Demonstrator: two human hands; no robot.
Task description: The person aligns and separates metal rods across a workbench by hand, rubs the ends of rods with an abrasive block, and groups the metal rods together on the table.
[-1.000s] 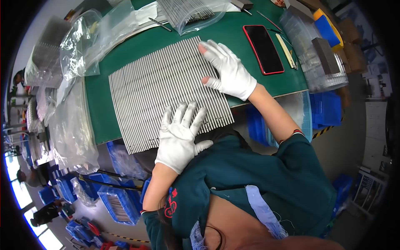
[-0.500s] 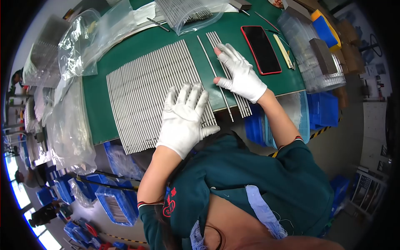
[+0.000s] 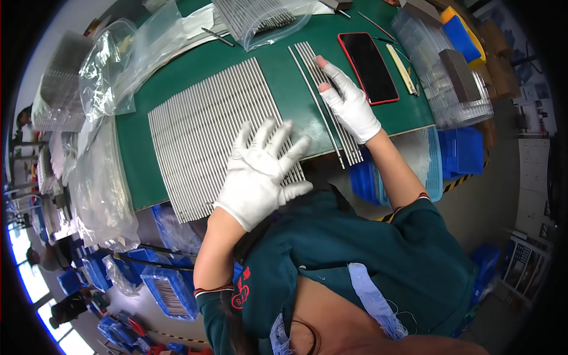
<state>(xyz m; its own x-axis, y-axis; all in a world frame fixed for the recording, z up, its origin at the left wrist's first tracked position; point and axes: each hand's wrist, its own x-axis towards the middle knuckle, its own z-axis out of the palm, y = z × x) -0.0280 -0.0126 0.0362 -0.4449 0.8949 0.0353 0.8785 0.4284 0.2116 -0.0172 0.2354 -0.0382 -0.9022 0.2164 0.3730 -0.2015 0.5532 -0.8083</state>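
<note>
A red emblem (image 3: pixel 240 291) on the shirt (image 3: pixel 355 236), behind the left fingers (image 3: pixel 264 135), seems to include an S. Its other marks are illegible.

Rods (image 3: pixel 204 127) on table (image 3: pixel 283 83), left of phone (image 3: pixel 370 66).

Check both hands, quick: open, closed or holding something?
Left hand: open, fingers spread over the wide row of rods, gripping nothing.
Right hand: open, over the small group of rods; contact unclear.

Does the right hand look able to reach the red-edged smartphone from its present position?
Probably yes: the right hand is close beside the red-edged smartphone, which lies on the green tabletop, and nothing visible blocks the way.
</note>
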